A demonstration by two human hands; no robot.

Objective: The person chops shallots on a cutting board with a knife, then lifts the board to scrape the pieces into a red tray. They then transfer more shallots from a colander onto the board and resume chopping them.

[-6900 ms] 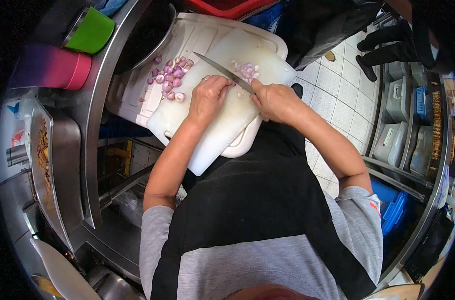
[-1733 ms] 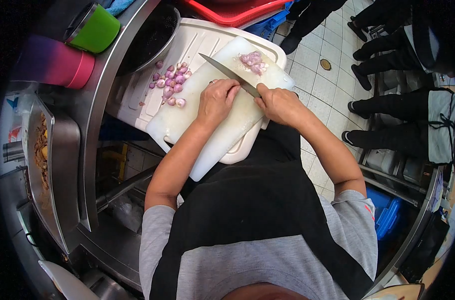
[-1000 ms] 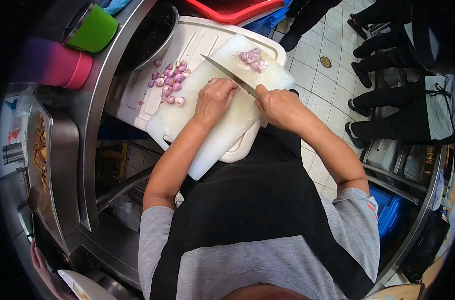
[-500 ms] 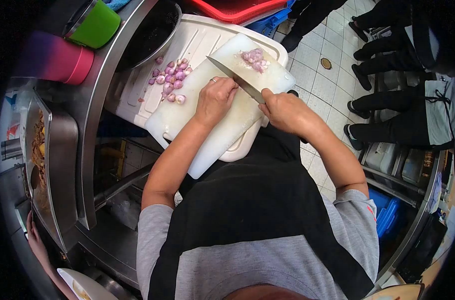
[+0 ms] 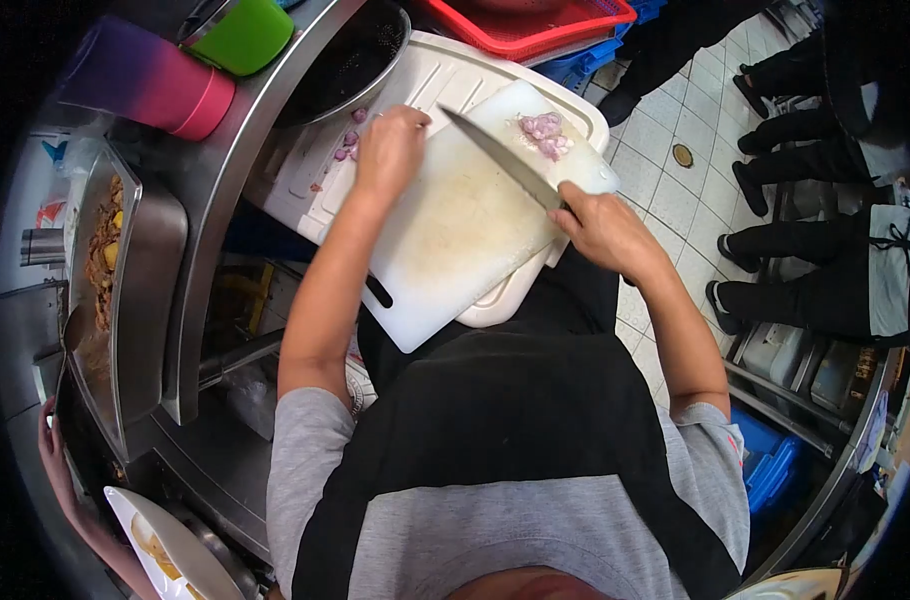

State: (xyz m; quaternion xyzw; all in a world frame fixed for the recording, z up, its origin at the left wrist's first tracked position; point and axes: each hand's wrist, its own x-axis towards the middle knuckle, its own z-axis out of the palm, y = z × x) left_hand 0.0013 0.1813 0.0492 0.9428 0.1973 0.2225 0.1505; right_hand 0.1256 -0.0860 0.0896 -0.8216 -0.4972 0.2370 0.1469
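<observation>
My right hand (image 5: 605, 232) grips the handle of a large knife (image 5: 500, 152), whose blade lies over the white cutting board (image 5: 445, 240), tip toward the upper left. Chopped shallots (image 5: 545, 135) sit in a small heap beyond the blade, near the board's far right corner. My left hand (image 5: 390, 150) is above the whole shallots (image 5: 347, 148) at the board's left side and covers most of them. Its fingers are bent together, and what they hold, if anything, is hidden. Under the board is a cream plastic lid (image 5: 310, 195).
A dark colander (image 5: 360, 60) stands behind the shallots. Left are a steel counter edge (image 5: 210, 190), a pink and purple cup (image 5: 150, 85), a green container (image 5: 245, 35) and a food tray (image 5: 145, 300). A red basket (image 5: 535, 35) is at the top. Other people's legs (image 5: 785, 270) are at right.
My left hand has left the knife's side and moved left to the whole shallots. The knife stays in my right hand. The view has shifted, with the board now slightly further right.
</observation>
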